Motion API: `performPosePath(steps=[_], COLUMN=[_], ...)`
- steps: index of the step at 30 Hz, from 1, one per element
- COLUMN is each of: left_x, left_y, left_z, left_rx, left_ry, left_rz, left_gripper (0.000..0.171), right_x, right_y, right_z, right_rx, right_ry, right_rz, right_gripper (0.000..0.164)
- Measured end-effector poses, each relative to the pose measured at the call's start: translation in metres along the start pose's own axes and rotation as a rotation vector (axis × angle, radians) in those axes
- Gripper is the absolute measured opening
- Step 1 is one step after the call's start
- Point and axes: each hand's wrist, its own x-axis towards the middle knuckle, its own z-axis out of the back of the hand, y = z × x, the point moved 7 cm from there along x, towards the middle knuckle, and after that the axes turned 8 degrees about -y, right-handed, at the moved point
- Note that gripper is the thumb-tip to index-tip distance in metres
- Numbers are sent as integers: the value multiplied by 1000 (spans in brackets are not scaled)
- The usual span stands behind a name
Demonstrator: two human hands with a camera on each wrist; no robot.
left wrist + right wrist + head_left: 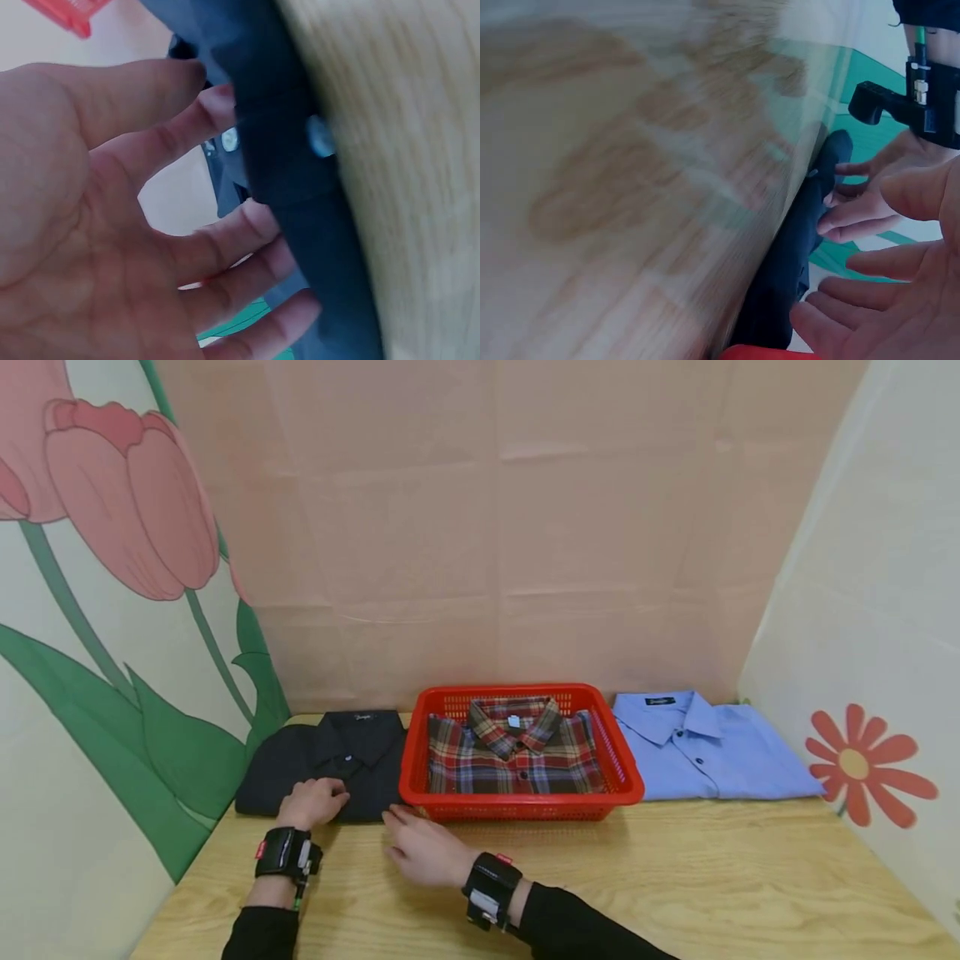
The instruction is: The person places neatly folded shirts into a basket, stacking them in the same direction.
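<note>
A folded dark shirt (360, 764) with a collar and buttons lies on the table at the left. My left hand (313, 803) is over its front part; in the left wrist view the spread, slightly bent fingers (225, 247) touch the dark cloth. My right hand (431, 850) is at the shirt's near right corner, beside the red basket (517, 810). Its fingers (870, 292) are spread loosely and hold nothing. Inside the basket sits a folded plaid shirt (517, 768), collar towards the back.
To the basket's right lies a folded light blue shirt (697, 752). The wooden table (675, 877) extends in front of the shirts. A beige sheet (495, 527) stands behind, with flower-printed panels on both sides.
</note>
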Motion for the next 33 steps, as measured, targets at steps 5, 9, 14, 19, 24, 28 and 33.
performPosePath(steps=[5,9,14,19,24,28,33], left_x=[-3,-5,-3,-1,-3,-8,-12], left_y=[0,1,7,27,58,80,103], left_z=[2,2,4,14,23,28,28], left_rx=[-7,-34,-108,-123,-98,-128,-155], left_ry=[48,78,47,-43,-107,-100,-46], left_rz=[46,57,26,61,158,247,282], left_gripper=[31,30,30,29,50,67,71], right_x=[8,10,12,15,18,20,21], right_y=[1,-1,-4,-7,-13,-15,-19], right_z=[-7,-14,-19,-19,-20,-21,-24], right_rx=[-23,-29,41,97,160,166,206], right_ry=[14,35,41,-13,9,37,62], right_rz=[-41,-99,-153,-190,-265,-293,-341], right_gripper=[49,51,53,56,54,55,60])
